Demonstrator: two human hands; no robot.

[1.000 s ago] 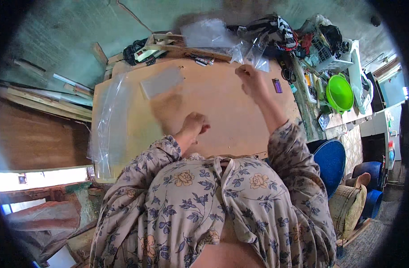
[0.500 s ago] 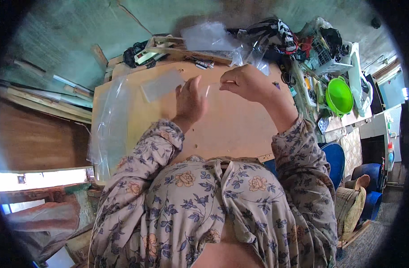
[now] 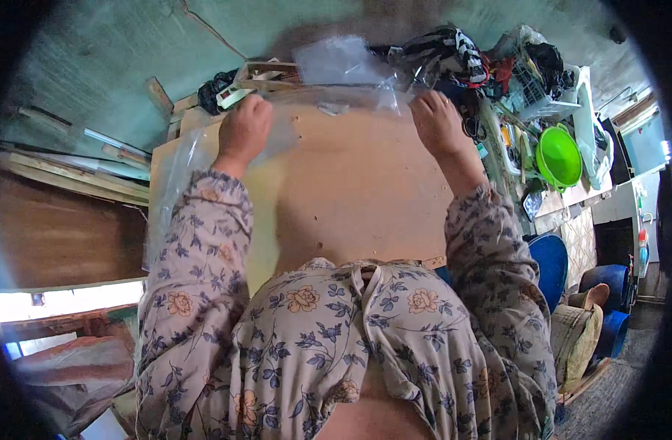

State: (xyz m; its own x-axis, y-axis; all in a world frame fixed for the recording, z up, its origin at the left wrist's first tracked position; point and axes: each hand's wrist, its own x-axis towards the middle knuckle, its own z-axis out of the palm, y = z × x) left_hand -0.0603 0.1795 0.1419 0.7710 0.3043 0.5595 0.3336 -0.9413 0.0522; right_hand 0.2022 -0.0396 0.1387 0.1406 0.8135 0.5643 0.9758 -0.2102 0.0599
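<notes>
Both my hands are over the far part of a tan wooden board [image 3: 365,191], held wide apart. My left hand [image 3: 246,130] is closed at the far left, knuckles up. My right hand [image 3: 440,126] is closed at the far right. Between them a thin clear plastic sheet [image 3: 332,97] appears to be stretched, its ends pinched in my fingers. The sheet is see-through, so its edges are hard to follow. Below and beside my left hand lies a flat piece of clear plastic [image 3: 283,138], partly hidden. Another long clear plastic sheet [image 3: 176,183] lies along the board's left edge.
Behind the board are a wooden frame [image 3: 270,71], a clear plastic bag [image 3: 340,60] and a black-and-white striped bundle [image 3: 453,55]. To the right stand a green basin [image 3: 558,158] and a grey crate [image 3: 535,95]. Wooden strips [image 3: 72,174] lie at the left.
My hands have moved from close together to far apart, the left one leftward and away from me, the right one slightly right. Clear plastic now spans the gap between them.
</notes>
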